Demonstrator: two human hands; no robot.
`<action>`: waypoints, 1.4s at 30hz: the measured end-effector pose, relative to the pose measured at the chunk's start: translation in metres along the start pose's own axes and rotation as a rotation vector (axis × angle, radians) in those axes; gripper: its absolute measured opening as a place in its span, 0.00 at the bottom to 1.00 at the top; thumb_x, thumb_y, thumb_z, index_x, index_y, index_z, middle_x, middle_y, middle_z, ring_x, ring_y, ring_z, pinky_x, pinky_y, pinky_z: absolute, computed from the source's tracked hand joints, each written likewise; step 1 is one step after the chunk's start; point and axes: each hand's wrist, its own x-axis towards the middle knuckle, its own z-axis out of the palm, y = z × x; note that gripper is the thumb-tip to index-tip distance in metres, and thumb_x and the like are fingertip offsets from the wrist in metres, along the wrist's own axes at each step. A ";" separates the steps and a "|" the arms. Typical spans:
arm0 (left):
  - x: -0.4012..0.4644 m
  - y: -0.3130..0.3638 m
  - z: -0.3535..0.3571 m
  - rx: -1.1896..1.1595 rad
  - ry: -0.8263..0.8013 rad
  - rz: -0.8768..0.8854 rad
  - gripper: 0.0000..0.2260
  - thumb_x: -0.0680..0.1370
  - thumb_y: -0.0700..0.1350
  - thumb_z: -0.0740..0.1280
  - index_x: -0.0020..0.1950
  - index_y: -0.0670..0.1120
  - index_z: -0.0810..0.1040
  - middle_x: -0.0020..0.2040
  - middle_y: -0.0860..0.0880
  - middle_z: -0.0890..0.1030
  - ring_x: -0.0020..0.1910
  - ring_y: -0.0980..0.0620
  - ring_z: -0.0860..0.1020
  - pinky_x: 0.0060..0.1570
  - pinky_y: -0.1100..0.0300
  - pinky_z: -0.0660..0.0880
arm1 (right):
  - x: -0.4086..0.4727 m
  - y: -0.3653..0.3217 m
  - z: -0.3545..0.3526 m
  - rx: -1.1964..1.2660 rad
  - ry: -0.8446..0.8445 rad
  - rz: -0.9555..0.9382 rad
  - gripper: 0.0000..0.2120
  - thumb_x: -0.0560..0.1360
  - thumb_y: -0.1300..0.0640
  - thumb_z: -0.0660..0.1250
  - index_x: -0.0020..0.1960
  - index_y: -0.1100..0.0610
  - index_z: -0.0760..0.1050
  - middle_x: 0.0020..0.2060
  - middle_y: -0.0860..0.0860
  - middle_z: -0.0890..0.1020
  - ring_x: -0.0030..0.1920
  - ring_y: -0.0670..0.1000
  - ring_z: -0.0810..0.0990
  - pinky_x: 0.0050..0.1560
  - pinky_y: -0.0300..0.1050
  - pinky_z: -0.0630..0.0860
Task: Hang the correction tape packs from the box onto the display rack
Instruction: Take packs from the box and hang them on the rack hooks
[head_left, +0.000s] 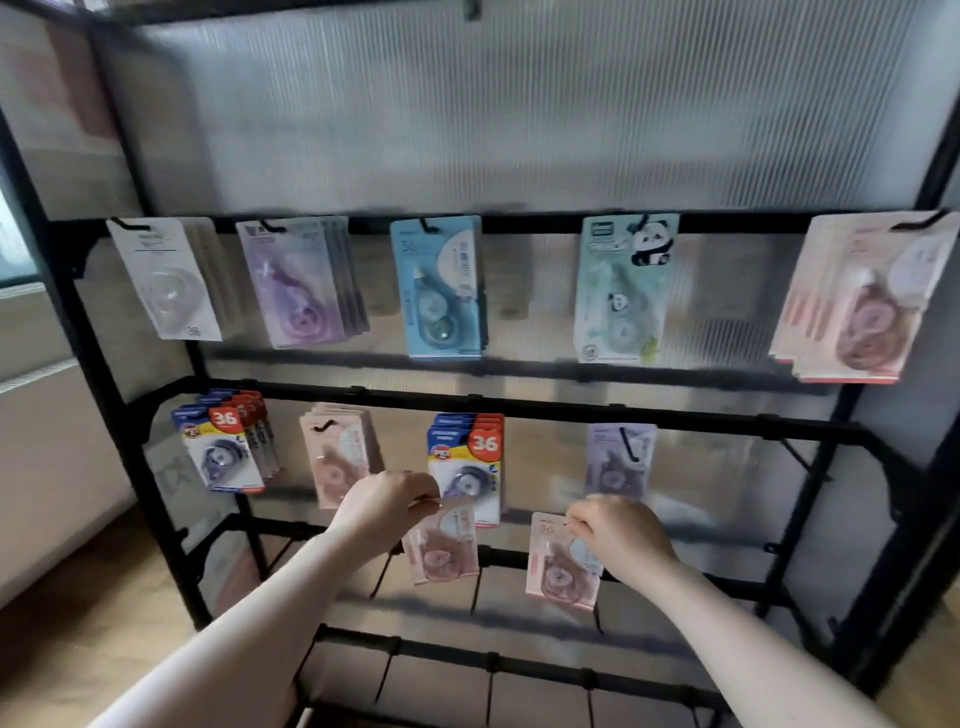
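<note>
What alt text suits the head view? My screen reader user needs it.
Each hand, left hand and right hand, pinches a pink carded correction tape pack before a black metal display rack hung with packs in two rows.

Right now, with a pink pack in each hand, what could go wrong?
Each pink pack, the left one and the right one, hangs only from a pinch at its top edge, so either might slip and fall. With both the left hand and right hand busy, neither can steady a hook.
</note>
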 end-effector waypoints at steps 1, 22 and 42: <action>0.004 0.013 0.001 -0.007 -0.005 -0.010 0.07 0.77 0.51 0.64 0.50 0.50 0.79 0.48 0.52 0.82 0.46 0.49 0.79 0.40 0.58 0.73 | -0.005 0.013 -0.007 -0.014 0.006 -0.002 0.10 0.79 0.58 0.58 0.41 0.55 0.74 0.40 0.49 0.79 0.39 0.47 0.75 0.28 0.34 0.58; 0.080 0.234 0.018 0.047 -0.002 0.168 0.09 0.79 0.51 0.62 0.54 0.51 0.79 0.51 0.52 0.82 0.47 0.50 0.79 0.42 0.57 0.74 | -0.073 0.204 -0.094 -0.024 0.145 0.083 0.09 0.79 0.52 0.60 0.48 0.53 0.78 0.45 0.46 0.80 0.43 0.46 0.77 0.38 0.38 0.67; 0.115 0.267 0.034 0.002 -0.020 0.245 0.10 0.80 0.50 0.61 0.55 0.48 0.79 0.50 0.52 0.81 0.45 0.52 0.77 0.36 0.62 0.67 | -0.071 0.236 -0.097 0.162 0.233 0.064 0.08 0.78 0.54 0.63 0.51 0.54 0.80 0.46 0.48 0.82 0.47 0.47 0.79 0.47 0.40 0.76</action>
